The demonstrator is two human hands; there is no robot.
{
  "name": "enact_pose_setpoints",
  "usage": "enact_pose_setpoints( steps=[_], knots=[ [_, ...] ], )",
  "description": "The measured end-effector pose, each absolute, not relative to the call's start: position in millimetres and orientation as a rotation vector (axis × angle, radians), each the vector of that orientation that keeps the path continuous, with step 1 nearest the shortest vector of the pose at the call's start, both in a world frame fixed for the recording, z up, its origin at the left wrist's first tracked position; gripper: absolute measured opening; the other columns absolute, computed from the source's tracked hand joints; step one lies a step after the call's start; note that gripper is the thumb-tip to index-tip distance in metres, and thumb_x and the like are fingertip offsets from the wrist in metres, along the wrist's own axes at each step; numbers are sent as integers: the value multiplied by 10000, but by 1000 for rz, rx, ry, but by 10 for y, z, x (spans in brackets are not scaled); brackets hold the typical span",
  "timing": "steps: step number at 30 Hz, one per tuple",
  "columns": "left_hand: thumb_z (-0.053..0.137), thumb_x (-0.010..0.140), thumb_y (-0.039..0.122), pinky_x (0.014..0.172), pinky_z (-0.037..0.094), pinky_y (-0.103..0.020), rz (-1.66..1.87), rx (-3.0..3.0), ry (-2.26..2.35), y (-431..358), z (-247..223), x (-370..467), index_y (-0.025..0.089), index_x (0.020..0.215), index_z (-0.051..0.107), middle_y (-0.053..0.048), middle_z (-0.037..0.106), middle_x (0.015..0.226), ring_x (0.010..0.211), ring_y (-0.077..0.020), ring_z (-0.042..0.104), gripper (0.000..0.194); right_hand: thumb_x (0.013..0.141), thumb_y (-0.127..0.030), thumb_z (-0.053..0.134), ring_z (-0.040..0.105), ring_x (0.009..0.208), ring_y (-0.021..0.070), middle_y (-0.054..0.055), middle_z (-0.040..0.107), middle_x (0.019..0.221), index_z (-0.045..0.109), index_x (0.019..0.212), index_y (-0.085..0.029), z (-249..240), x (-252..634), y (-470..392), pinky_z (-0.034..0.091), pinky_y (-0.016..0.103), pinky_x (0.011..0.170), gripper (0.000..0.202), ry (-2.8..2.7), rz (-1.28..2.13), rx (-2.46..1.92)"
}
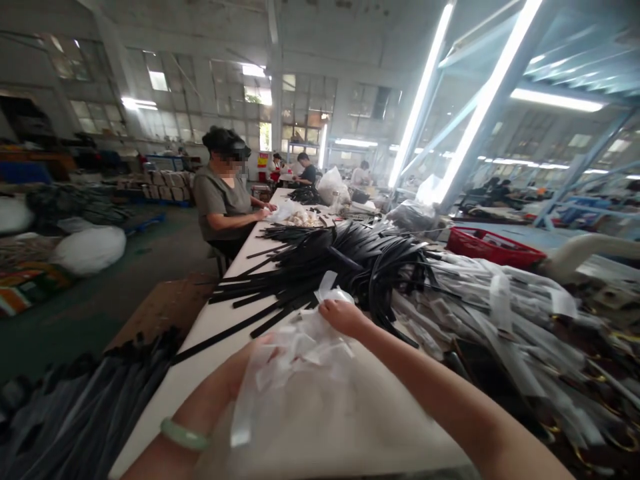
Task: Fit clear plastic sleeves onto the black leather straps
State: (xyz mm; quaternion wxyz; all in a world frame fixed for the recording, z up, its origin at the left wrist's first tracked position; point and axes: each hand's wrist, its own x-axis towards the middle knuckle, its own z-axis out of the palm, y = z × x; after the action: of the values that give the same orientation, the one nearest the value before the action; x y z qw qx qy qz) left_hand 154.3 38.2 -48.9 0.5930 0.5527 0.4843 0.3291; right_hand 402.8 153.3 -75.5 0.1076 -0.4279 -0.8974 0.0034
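My right hand is closed in a grip on a bunch of thin white plastic, which sticks up past its fingers. Below and left of it lies a loose heap of white plastic pieces, some see-through and blurred. My left hand is partly behind this heap, its fingers mostly hidden by the plastic. A pale green bangle circles my left wrist. Just beyond both hands, a large pile of long black straps spreads over the white table.
Plastic-wrapped items crowd the right side, with a red basket behind. A co-worker sits at the table's far left. More dark strips lie low at left. Lit metal posts rise at right.
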Motion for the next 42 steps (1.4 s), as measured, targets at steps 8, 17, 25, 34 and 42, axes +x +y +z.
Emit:
enact_pose_setpoints(
  steps=[8,17,25,34,42],
  knots=[
    [565,800,249,1168,220,-403,763,1864,1657,1420,-727,1903,82,1415,408,-197,378,1491,1413,-299,298,656,851,-268,568,580,1009,252,128,609,1117,561,1145,-140,-1099,4368,1140,450,346,887,320,-2698,15,-1365],
    [784,601,552,1089,214,-668,385,2201,1970,2557,-777,2959,198,1540,111,-186,-8,1617,1457,-440,-24,1208,852,-533,523,438,1233,422,237,509,1363,313,1497,-84,-1475,4269,657,306,586,1037,813,-2507,201,-1577],
    [870,507,537,990,328,-698,56,2131,2191,3051,-785,3177,114,1527,127,-335,344,1453,1320,-507,338,1331,772,-434,560,353,1324,443,220,442,1450,248,1526,-114,-1453,4271,704,233,614,1087,877,-2501,434,-1651],
    [613,906,334,912,511,-469,-64,2413,1915,3293,-532,2683,169,1246,550,-104,574,1256,1091,-255,590,383,756,-434,558,398,1280,441,220,481,1413,300,1511,-123,-1436,4273,713,257,624,1073,856,-2466,431,-1616],
    [614,903,368,884,521,-439,-83,2294,1982,3318,-381,2665,163,1176,591,-91,612,1187,1044,-238,613,342,734,-555,578,464,1203,437,212,544,1331,333,1497,-166,-1702,4172,822,316,591,1032,890,-2457,216,-1484]
  ],
)
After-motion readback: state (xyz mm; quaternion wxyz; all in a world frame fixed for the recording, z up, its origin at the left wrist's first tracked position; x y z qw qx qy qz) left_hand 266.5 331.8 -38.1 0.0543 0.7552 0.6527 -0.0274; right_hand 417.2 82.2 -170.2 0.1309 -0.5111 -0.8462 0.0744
